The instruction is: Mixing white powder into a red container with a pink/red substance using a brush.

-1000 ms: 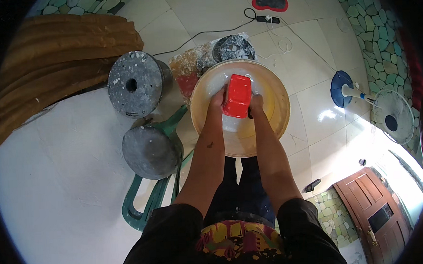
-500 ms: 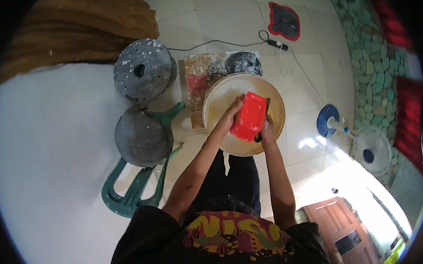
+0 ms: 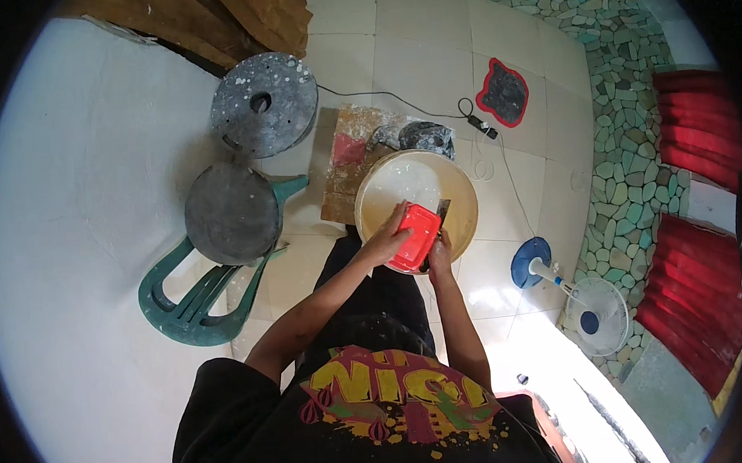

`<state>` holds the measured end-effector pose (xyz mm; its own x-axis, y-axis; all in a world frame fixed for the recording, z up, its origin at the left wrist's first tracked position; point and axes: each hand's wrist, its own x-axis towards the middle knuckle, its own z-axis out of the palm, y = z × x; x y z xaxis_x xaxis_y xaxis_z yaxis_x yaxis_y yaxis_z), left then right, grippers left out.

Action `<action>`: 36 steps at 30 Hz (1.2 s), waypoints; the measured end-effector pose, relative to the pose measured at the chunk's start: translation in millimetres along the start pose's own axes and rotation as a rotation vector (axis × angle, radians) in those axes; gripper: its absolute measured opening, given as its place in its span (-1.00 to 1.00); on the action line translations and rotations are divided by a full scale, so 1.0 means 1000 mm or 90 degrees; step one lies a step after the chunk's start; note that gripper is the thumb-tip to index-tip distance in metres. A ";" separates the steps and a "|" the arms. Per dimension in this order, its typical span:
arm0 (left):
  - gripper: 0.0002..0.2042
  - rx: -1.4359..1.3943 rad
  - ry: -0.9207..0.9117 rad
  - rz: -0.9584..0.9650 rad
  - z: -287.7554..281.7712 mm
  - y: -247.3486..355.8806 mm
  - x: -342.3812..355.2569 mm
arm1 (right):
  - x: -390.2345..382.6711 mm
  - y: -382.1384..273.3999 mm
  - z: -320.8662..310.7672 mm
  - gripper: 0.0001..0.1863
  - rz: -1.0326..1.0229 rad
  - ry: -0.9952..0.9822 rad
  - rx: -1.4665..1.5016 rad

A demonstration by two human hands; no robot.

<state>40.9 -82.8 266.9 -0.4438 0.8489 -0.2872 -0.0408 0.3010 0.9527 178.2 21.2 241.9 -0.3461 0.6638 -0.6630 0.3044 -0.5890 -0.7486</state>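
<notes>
From the head view, read progress first. Judge the work as under way rather than complete: red container (image 3: 416, 239) held aloft over the wide tub (image 3: 466, 215), not set down; scraper (image 3: 444, 209) in use or at the ready, not laid aside; pale material (image 3: 402, 180) present inside the tub toward 12 o'clock. Count as done, on this evidence, the taking up of both container and scraper. Count as left, by judgement, any remaining blade work around the container, then release of both. Cannot tell the amount of material inside the container or on the blade. Next, locate the container relative to each grip. Left grip (image 3: 385, 241): closed on the container along the 9 o'clock side, with the container directly at 3 o'clock from the palm. Right grip (image 3: 440, 252): clenched on the scraper, with blade pointing toward 1 o'clock and container at about 10 o'clock, just beside. Note the container as tilted, between both grips, above the 6 o'clock half of the tub. Cannot confirm contact between blade and container.
</notes>
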 end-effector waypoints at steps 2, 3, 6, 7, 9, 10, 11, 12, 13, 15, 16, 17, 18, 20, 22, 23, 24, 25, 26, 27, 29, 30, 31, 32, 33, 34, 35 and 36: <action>-0.35 -0.157 -0.028 -0.139 -0.003 -0.001 0.002 | -0.005 -0.008 0.000 -0.79 -0.001 -0.012 0.064; -0.42 -0.122 0.009 -0.131 -0.002 -0.002 0.000 | -0.008 -0.012 -0.001 -0.75 -0.014 -0.034 0.025; -0.48 -0.134 0.031 -0.116 -0.003 -0.004 0.001 | -0.012 -0.023 -0.008 -0.74 -0.052 -0.068 -0.114; -0.52 -0.111 0.031 -0.160 -0.002 -0.004 -0.002 | -0.013 -0.024 -0.011 -0.77 -0.008 -0.078 -0.092; -0.51 -0.117 0.084 -0.103 0.002 0.001 -0.004 | -0.011 -0.024 -0.013 -0.86 0.002 -0.057 -0.100; -0.49 -0.121 0.110 -0.102 0.006 0.005 -0.009 | -0.010 -0.024 -0.014 -0.86 0.027 -0.043 -0.092; -0.49 -0.116 0.133 -0.071 0.008 0.012 -0.014 | -0.008 -0.023 -0.014 -0.86 0.026 -0.060 -0.078; -0.42 -0.113 0.114 -0.167 0.009 0.019 -0.017 | -0.005 -0.024 -0.014 -0.87 0.038 -0.044 -0.093; -0.35 -0.119 0.098 -0.260 0.009 0.027 -0.017 | -0.005 -0.025 -0.015 -0.85 0.019 -0.046 -0.130; -0.25 -0.045 0.131 -0.216 0.010 0.043 -0.023 | -0.004 -0.033 -0.018 -0.85 -0.046 -0.109 -0.095; -0.15 0.015 0.160 -0.139 0.011 0.050 -0.025 | -0.006 -0.038 -0.019 -0.86 -0.106 -0.124 -0.100; -0.04 0.030 0.165 -0.173 0.007 0.055 -0.023 | -0.005 -0.048 -0.023 -0.80 -0.035 -0.142 -0.095; -0.04 0.033 0.171 -0.192 0.005 0.059 -0.021 | -0.007 -0.058 -0.025 -0.75 -0.053 -0.152 -0.100; -0.06 -0.062 0.162 -0.225 0.002 0.062 -0.021 | -0.013 -0.086 -0.034 -0.69 -0.118 -0.151 -0.256; -0.07 -0.004 0.191 -0.185 0.001 0.060 -0.023 | -0.009 -0.117 -0.028 -0.67 -0.330 -0.064 -0.398; -0.08 0.047 0.201 -0.164 0.003 0.058 -0.026 | -0.008 -0.135 -0.025 -0.66 -0.380 -0.114 -0.368; -0.08 0.041 0.208 -0.172 0.006 0.056 -0.029 | -0.003 -0.156 -0.021 -0.65 -0.344 -0.113 -0.358; -0.08 0.048 0.240 -0.176 0.009 0.053 -0.032 | 0.005 -0.174 -0.012 -0.63 -0.406 -0.168 -0.365; -0.09 0.054 0.263 -0.186 0.013 0.050 -0.034 | 0.017 -0.190 0.002 -0.60 -0.385 -0.169 -0.390; -0.09 0.047 0.276 -0.187 0.015 0.047 -0.034 | 0.030 -0.207 0.015 -0.58 -0.504 -0.259 -0.450; -0.06 0.011 0.295 -0.177 0.019 0.042 -0.033 | 0.069 -0.224 0.054 -0.55 -0.591 -0.361 -0.583; -0.04 0.000 0.299 -0.176 0.020 0.040 -0.032 | 0.095 -0.225 0.078 -0.53 -0.612 -0.411 -0.642; -0.04 -0.006 0.306 -0.174 0.021 0.039 -0.031 | 0.123 -0.220 0.105 -0.52 -0.627 -0.458 -0.694; -0.04 0.010 0.297 -0.193 0.022 0.039 -0.031 | 0.151 -0.209 0.129 -0.52 -0.657 -0.511 -0.731; -0.03 0.025 0.274 -0.230 0.022 0.039 -0.031 | 0.177 -0.193 0.152 -0.53 -0.651 -0.525 -0.780; -0.03 0.028 0.289 -0.213 0.022 0.038 -0.030 | 0.203 -0.175 0.173 -0.53 -0.617 -0.517 -0.866; -0.03 0.051 0.282 -0.225 0.022 0.038 -0.031 | 0.228 -0.156 0.192 -0.53 -0.652 -0.539 -0.818; -0.03 0.072 0.260 -0.245 0.022 0.038 -0.030 | 0.252 -0.136 0.210 -0.56 -0.647 -0.614 -0.992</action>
<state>72.1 -87.8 309.7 -0.7267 0.4390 -0.5284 -0.1820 0.6186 0.7643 -137.1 171.5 177.3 -0.9189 -0.2702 -0.2873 -0.1050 0.8697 -0.4822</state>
